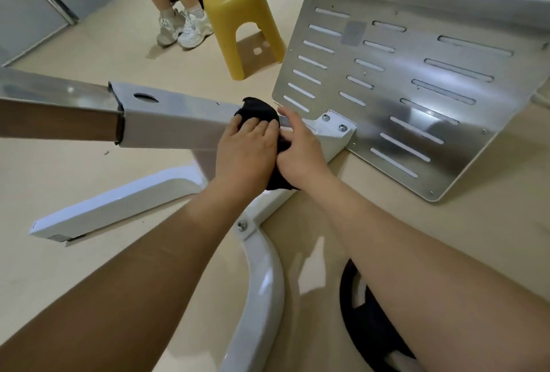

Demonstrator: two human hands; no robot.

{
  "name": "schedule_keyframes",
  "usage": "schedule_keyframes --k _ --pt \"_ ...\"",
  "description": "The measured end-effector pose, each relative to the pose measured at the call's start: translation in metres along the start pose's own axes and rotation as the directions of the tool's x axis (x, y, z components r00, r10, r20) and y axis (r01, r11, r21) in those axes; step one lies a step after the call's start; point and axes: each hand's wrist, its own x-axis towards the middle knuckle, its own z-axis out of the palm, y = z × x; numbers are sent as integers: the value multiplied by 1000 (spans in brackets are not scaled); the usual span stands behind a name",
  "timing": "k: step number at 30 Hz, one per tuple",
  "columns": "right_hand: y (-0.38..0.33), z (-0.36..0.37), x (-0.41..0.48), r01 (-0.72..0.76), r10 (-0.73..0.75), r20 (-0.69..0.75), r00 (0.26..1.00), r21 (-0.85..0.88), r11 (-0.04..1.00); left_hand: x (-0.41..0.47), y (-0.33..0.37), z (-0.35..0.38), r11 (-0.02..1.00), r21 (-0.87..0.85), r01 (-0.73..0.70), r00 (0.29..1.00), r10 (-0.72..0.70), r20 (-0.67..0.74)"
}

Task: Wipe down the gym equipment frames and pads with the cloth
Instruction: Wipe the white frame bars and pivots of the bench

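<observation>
A black cloth [258, 110] is draped over the white square frame beam [172, 117] of the gym machine, close to where the beam meets the slotted metal footplate [395, 98]. My left hand [245, 150] lies on top of the cloth with its fingers curled over it, pressing it onto the beam. Beside it, my right hand [300, 148] grips the lower part of the cloth against the beam's side, near the bolted bracket [334, 126]. The cloth's lower end hangs out beneath both hands.
White base legs [119, 202] and a curved white tube [262, 288] spread over the beige floor. A black weight plate [369, 324] lies under my right forearm. A yellow plastic stool [241, 14] stands behind the beam, with a seated person's legs [175, 5] past it.
</observation>
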Motion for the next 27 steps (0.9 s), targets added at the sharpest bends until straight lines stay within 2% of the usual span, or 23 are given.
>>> schedule_keyframes --k 1,2,3,4,5,7,8,9,10,13,15,16,21,23,25,27 --pt "-1 -6 -5 -73 75 -42 996 54 996 -7 4 0 989 -140 49 998 -44 37" --pt "-3 -13 -10 -148 155 -84 984 84 986 -17 8 -2 917 -351 188 979 -146 143" --pt "-5 -19 -16 -213 222 -122 967 81 974 -29 13 -5 716 -578 391 916 -238 323" --pt "-8 -25 -22 -261 267 -145 953 60 963 -42 17 -7 416 -721 554 832 -288 474" --pt "-12 -30 -28 -295 298 -155 942 45 954 -56 21 -11 127 -769 627 762 -304 571" --pt "-24 -41 -44 -329 334 -128 934 59 942 -75 27 -28 -308 -713 630 672 -243 699" --pt "-31 -47 -53 -356 362 -103 926 75 931 -81 29 -40 -469 -634 615 640 -173 749" --pt "-38 -52 -62 -396 405 -83 911 103 912 -85 31 -51 -584 -548 600 617 -99 781" --pt "-47 -59 -72 -449 460 -65 885 141 883 -88 33 -64 -654 -477 587 601 -43 798" --pt "-82 -81 -102 -642 655 75 752 311 701 -96 38 -99 -764 -363 534 578 16 816" --pt "-110 -98 -122 -688 669 223 709 428 586 -100 39 -125 -793 -278 543 559 94 824" --pt "-124 -106 -133 -692 651 273 709 445 568 -102 39 -141 -805 -229 548 546 136 827" --pt "-188 -144 -180 -646 530 373 762 374 666 -110 30 -198 -831 -174 528 506 144 851" --pt "-217 -155 -193 -583 489 339 804 283 762 -110 24 -227 -816 -205 541 498 114 860" --pt "-249 -163 -203 -485 450 198 871 201 851 -108 22 -260 -748 -287 598 481 49 875" --pt "-280 -168 -213 -452 453 45 890 215 866 -112 23 -295 -572 -452 685 458 -144 877"
